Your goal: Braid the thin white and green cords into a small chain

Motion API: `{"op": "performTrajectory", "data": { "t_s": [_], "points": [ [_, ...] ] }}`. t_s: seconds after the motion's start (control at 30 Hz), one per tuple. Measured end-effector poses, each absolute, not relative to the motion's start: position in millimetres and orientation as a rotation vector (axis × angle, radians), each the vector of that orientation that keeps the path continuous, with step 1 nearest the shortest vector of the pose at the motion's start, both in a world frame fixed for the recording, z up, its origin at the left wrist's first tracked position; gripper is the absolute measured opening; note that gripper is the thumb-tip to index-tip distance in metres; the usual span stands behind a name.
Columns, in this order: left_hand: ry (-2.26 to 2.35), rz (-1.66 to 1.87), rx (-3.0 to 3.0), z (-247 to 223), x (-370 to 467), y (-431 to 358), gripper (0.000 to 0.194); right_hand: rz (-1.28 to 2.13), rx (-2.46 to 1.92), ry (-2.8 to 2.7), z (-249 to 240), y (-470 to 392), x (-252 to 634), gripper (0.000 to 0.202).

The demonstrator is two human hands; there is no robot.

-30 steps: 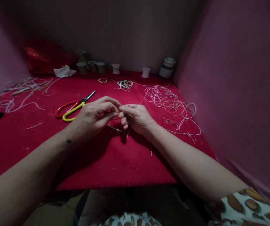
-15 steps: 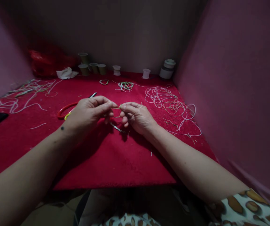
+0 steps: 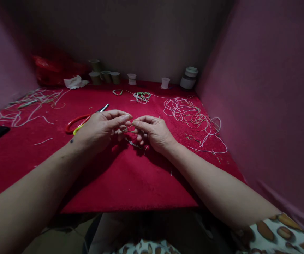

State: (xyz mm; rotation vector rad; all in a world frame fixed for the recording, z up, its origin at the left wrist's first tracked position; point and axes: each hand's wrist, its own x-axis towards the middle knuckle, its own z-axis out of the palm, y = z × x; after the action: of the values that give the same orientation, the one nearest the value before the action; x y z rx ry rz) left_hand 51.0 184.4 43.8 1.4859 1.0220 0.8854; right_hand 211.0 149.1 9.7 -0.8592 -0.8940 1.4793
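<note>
My left hand [image 3: 109,125] and my right hand [image 3: 153,130] are close together above the red cloth, fingertips nearly meeting. A thin, pale greenish cord [image 3: 126,127] runs between them. My right thumb and forefinger pinch the cord, and from there it slants down to my left fingers, which are bent with thumb and forefinger together. Below the hands shows a white and green braided bracelet [image 3: 133,143]; whether it hangs or lies on the cloth I cannot tell. Red-and-yellow-handled scissors [image 3: 79,122] lie partly hidden behind my left hand.
Tangled pale cords [image 3: 183,111] spread at the right, with another cord heap [image 3: 39,98] at the left. Finished-looking bracelets [image 3: 142,96] lie beyond my hands. Along the back stand several spools [image 3: 115,78], a lidded jar [image 3: 189,78], crumpled tissue [image 3: 75,82] and a red bag [image 3: 53,68].
The cord was stretched level between both sets of fingertips; now it slants down to the left from my right fingertips. My left fingertips have risen slightly. The bracelet has barely shifted.
</note>
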Motion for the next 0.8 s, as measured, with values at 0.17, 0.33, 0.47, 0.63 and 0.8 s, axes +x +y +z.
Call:
{"op": "performTrajectory", "data": {
  "t_s": [0.17, 0.33, 0.47, 0.63, 0.8],
  "points": [
    [1.04, 0.838, 1.521, 43.4, 51.8, 182.6, 0.018, 1.435, -0.898, -0.992, 8.6, 146.4, 209.8, 0.012],
    [1.036, 0.862, 1.661, 37.7, 53.2, 183.7, 0.02, 1.413, -0.901, -1.011, 8.0, 146.2, 209.8, 0.011],
    [1.072, 0.93, 1.606, 39.7, 55.0, 183.0, 0.017, 1.419, -0.894, -0.944, 8.4, 147.1, 209.8, 0.01],
    [1.17, 0.987, 1.477, 43.6, 52.8, 185.2, 0.014, 1.471, -0.875, -0.805, 10.6, 150.1, 211.0, 0.01],
    [1.076, 0.911, 1.522, 46.8, 55.9, 179.4, 0.022, 1.5, -0.799, -0.722, 10.4, 151.9, 210.9, 0.008]
  ]
}}
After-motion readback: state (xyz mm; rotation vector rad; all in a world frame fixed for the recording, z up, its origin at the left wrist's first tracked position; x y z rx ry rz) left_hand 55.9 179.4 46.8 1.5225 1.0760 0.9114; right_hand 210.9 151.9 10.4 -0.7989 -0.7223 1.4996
